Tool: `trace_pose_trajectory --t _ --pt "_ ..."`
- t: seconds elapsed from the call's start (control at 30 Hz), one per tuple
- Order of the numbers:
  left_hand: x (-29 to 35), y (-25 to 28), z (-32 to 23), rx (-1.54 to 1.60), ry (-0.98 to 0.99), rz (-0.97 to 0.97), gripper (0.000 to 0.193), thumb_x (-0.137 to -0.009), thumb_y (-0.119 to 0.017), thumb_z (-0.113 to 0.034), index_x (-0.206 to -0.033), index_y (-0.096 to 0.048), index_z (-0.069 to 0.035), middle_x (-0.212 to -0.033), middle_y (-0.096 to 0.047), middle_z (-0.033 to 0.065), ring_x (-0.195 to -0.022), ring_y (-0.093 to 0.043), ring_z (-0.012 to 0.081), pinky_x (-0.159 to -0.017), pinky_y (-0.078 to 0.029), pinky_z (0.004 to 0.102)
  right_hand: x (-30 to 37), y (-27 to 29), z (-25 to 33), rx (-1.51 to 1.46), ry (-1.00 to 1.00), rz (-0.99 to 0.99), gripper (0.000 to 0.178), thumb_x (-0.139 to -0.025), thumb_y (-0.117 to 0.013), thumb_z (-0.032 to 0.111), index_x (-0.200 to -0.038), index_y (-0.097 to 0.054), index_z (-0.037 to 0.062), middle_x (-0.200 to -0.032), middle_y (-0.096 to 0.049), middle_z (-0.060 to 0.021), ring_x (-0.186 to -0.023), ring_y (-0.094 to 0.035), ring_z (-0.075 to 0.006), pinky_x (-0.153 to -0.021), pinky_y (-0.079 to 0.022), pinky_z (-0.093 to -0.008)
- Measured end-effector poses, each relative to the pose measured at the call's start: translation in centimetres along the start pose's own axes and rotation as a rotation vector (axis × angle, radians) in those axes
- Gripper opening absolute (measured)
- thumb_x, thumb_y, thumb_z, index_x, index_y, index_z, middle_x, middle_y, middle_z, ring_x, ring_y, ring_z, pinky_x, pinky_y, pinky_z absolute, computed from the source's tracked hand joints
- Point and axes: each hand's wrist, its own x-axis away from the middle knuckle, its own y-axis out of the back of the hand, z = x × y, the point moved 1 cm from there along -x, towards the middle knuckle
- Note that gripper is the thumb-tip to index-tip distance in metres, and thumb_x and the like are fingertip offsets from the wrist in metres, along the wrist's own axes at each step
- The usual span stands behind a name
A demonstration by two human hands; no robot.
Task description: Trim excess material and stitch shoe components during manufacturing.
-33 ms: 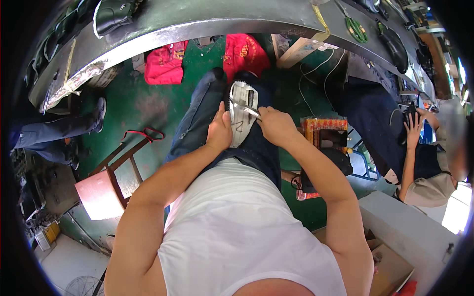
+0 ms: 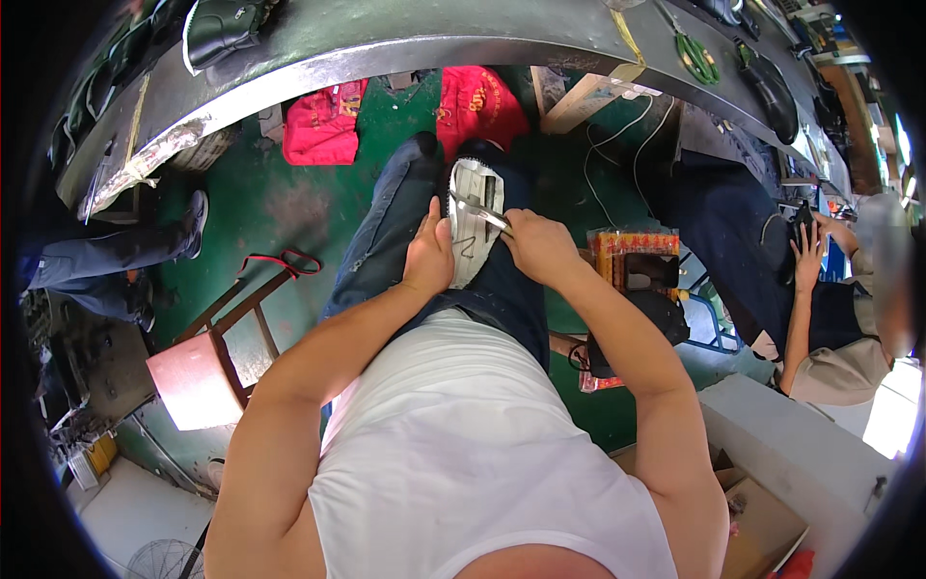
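Across my lap lies a shoe [image 2: 464, 252], sole side up, with a pale bottom and a dark edge. Its bottom bears a dark lengthwise strip and some dark marks. My left hand [image 2: 430, 253] grips the near left side of it, fingers stretched along the edge. From the right, my right hand [image 2: 536, 243] is closed round a shiny metal tool that looks like pincers [image 2: 479, 211]. The tool's head lies across the shoe's pale bottom, reaching toward the left edge. Its handle is mostly hidden in my right hand.
A dark workbench [image 2: 386, 39] curves across the far side, with green-handled scissors [image 2: 696, 60] and black shoes on it. A wooden stool [image 2: 198, 381] stands left. Red cloths [image 2: 479, 106] lie beneath the bench. A co-worker's hand [image 2: 808, 256] is at the right; another person's legs show left.
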Motion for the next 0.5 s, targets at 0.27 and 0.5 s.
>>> trace_pose_trajectory --t 0.27,0.5 --pt "0.8 2.1 -2.5 -0.428 -0.245 0.247 0.057 -0.102 -0.042 -0.027 -0.156 -0.023 -0.023 -0.150 -0.023 0.0400 -0.111 -0.055 0.0553 -0.087 -0.054 0.0513 0.8 1.4 -2.6 -0.202 -0.193 0.264 0.021 -0.091 -0.063 0.021 -0.096 -0.060 0.0011 -0.093 -0.068 -0.0211 -0.084 -0.067 -0.0393 -0.075 -0.054 -0.0468" --pt "0.1 2.4 -2.7 -0.391 -0.311 0.231 0.055 -0.102 -0.043 -0.028 -0.154 -0.028 -0.023 -0.145 -0.022 0.0470 -0.097 -0.061 0.0569 -0.084 -0.054 0.0527 -2.2 3.9 -0.9 -0.672 -0.203 0.138 0.043 -0.100 -0.050 0.037 -0.095 -0.061 -0.0045 -0.082 -0.067 -0.0238 -0.077 -0.067 -0.0401 -0.073 -0.053 -0.0455"
